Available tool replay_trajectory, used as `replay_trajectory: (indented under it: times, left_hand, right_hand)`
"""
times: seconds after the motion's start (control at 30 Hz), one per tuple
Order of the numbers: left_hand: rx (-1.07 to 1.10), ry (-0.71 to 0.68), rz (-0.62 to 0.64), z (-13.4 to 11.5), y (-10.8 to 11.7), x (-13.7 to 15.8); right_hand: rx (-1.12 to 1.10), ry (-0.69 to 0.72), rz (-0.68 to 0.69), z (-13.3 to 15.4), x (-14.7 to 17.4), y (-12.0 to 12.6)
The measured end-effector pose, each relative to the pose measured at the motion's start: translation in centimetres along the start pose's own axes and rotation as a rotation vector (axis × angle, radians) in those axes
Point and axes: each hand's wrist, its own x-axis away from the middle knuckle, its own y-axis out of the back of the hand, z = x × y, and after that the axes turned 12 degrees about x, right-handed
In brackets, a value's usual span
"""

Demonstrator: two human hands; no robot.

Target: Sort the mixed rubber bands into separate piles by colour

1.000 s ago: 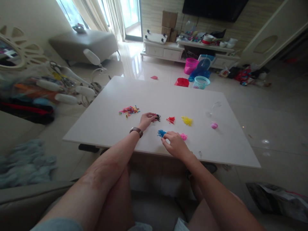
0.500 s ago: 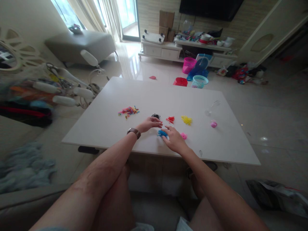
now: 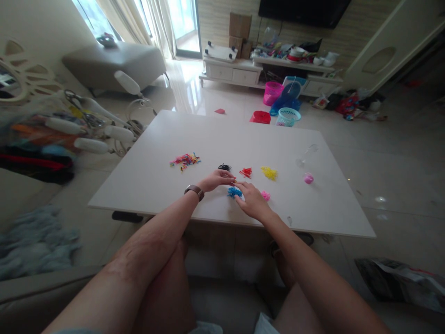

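Note:
My left hand [image 3: 219,179], with a watch [image 3: 194,191] on its wrist, is closed in a pinch over the table, just in front of a pile of black strands [image 3: 224,167]. At its fingertips show tiny red and yellow bits, too small to make out clearly. My right hand [image 3: 252,200] reaches in with fingers stretched, their tips touching or nearly touching the left fingertips. Its thumb is held apart beside the blue pile [image 3: 234,193]. Close by lie a red pile [image 3: 246,172], a yellow pile [image 3: 269,173] and a pink pile [image 3: 265,195], partly hidden behind the right hand.
On the white table [image 3: 139,185], a mixed-colour pile [image 3: 185,161] lies left. At right are a pink lump [image 3: 308,178] and a clear object [image 3: 306,156]. Beyond the far edge stand a red tub [image 3: 260,117] and a light-blue basket [image 3: 288,117]. A lamp [image 3: 118,133] is left.
My right fingers have moved in to the left fingertips, closing the small gap between the hands. A yellowish bit now shows there. The piles have not visibly moved.

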Motion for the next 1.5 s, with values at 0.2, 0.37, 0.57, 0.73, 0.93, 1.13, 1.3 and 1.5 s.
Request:
replay_trajectory:
  times: [0.2, 0.37, 0.57, 0.73, 0.93, 1.13, 1.3, 1.5]
  left_hand:
    - [-0.006, -0.047, -0.079, -0.3, -0.3, 0.1]
    - [-0.063, -0.071, -0.117, -0.5, 0.0, 0.2]
    - [-0.1, -0.104, -0.143, -0.8, 0.1, 0.4]
    - [-0.092, -0.115, -0.119, -0.7, -0.1, 0.3]
    - [-0.107, -0.103, -0.117, -0.3, -0.1, 0.1]
    - [-0.141, -0.081, -0.066, 0.0, -0.3, 0.0]
    - [-0.164, -0.076, -0.057, 0.1, -0.5, 0.2]
    - [-0.133, -0.049, -0.038, 0.1, -0.6, 0.3]
  right_hand:
    - [0.046, -0.078, -0.026, -2.9, -0.8, 0.0]
    - [0.06, -0.462, -0.027, -9.9, -1.6, -0.4]
    - [0.059, -0.621, -0.037, -14.9, -1.1, -1.3]
    - [0.036, -0.584, -0.079, -15.0, -1.4, -1.7]
    - [0.0, -0.452, -0.147, -11.8, -2.5, -1.4]
    - [-0.074, 0.081, -0.139, -5.2, -2.5, -0.3]
    - [-0.01, 0.145, -0.002, -3.3, -2.3, -0.3]
    - [-0.014, 0.166, 0.012, -3.7, -2.4, -0.5]
